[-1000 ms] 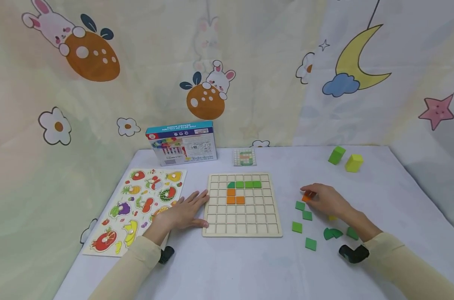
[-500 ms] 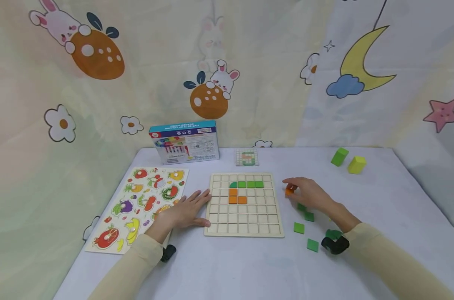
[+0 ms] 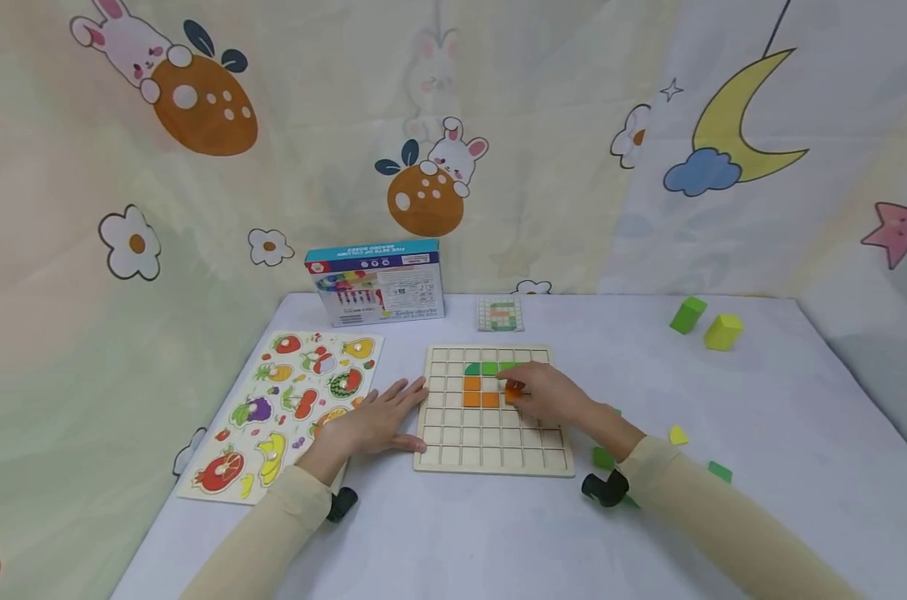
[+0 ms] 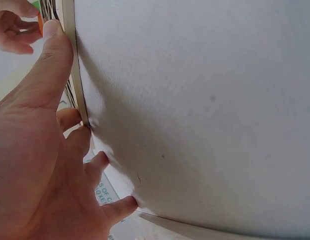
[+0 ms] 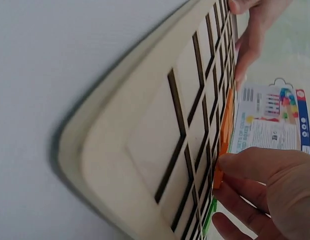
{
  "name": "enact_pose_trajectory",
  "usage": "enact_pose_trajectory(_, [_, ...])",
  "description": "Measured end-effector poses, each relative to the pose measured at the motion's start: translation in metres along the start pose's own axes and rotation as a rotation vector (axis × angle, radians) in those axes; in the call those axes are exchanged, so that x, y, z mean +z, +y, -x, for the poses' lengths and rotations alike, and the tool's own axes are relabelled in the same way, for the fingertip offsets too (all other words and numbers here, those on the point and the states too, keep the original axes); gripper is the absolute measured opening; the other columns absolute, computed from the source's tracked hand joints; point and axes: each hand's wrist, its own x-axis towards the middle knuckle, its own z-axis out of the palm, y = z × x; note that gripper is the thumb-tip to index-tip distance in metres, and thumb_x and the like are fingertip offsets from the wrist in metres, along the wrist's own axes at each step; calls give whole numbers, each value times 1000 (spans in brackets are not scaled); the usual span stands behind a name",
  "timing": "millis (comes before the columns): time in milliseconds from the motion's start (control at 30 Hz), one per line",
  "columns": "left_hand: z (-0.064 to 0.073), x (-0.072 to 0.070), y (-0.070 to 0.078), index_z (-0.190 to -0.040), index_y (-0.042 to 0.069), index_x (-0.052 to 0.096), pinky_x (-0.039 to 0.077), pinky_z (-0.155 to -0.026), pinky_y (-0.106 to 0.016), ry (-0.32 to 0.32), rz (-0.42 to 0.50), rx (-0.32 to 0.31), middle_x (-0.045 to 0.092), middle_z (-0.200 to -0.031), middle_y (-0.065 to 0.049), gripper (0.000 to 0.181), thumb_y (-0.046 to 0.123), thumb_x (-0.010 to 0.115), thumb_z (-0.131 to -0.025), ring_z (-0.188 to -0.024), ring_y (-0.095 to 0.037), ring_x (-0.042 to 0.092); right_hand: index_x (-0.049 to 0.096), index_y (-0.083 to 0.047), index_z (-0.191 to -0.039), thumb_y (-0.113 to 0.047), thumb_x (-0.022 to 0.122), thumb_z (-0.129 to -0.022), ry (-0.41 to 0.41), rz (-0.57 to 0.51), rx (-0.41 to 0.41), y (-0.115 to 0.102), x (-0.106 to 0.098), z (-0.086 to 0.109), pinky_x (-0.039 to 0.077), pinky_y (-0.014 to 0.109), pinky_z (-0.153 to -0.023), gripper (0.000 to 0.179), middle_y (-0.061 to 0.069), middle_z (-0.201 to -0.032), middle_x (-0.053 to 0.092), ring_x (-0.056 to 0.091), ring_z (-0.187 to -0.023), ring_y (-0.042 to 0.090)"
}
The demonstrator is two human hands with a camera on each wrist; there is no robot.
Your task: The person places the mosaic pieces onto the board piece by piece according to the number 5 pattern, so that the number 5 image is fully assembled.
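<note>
You have two hands (image 3: pixel 378 427), two wrist cameras (image 3: pixel 606 489), one board (image 3: pixel 472 437), one puzzle (image 3: pixel 247 447), one box (image 3: pixel 378 292), one card (image 3: pixel 500 315) and two blocks (image 3: pixel 724 332). On or over the board you can count four orange squares (image 3: pixel 472 400), three laid and one pinched, one teal quarter-round (image 3: pixel 473 369) and at least two green squares (image 3: pixel 489 368), that row being partly covered. Off it, you have one yellow piece (image 3: pixel 677 435) and four green pieces (image 3: pixel 719 472) in sight, two showing only as slivers, so the full number cannot be told.
</note>
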Motion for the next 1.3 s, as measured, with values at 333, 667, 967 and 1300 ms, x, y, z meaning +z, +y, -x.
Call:
enact_pose_trajectory(333, [-2,-5,4,-157,23,16,16,-119,-60,-3,-12,3,5,-165,4,95,65,58,-83,-152,-28,8,65,-9,-124,-10,72,-86,18,58,1,-6,6,2,53,36,-90,39,2,-106,69,58,-99,19])
enact_pose_trajectory(667, [-3,-3,3,-157,23,16,15,-120,-60,-16,2,-6,4,-165,4,95,65,58,-83,-152,-28,7,66,-10,-122,-10,71,-86,-7,70,18,-7,7,4,52,40,-96,37,6,-120,68,59,-111,24])
enact_pose_trajectory(967, [-2,0,1,-157,22,16,15,-119,-60,-18,7,-9,4,-165,3,95,64,59,-83,-152,-29,8,62,-13,-130,-14,67,-90,-36,4,93,3,-6,13,52,39,-93,40,3,-123,65,60,-107,19])
enact_pose_trajectory(1300, [-1,-2,-1,-156,21,19,17,-118,-62,-5,-10,13,7,-165,2,92,64,57,-85,-152,-29,8,61,-9,-130,-11,70,-87,-59,72,166,58,-50,86,54,42,-88,44,6,-117,67,61,-103,22])
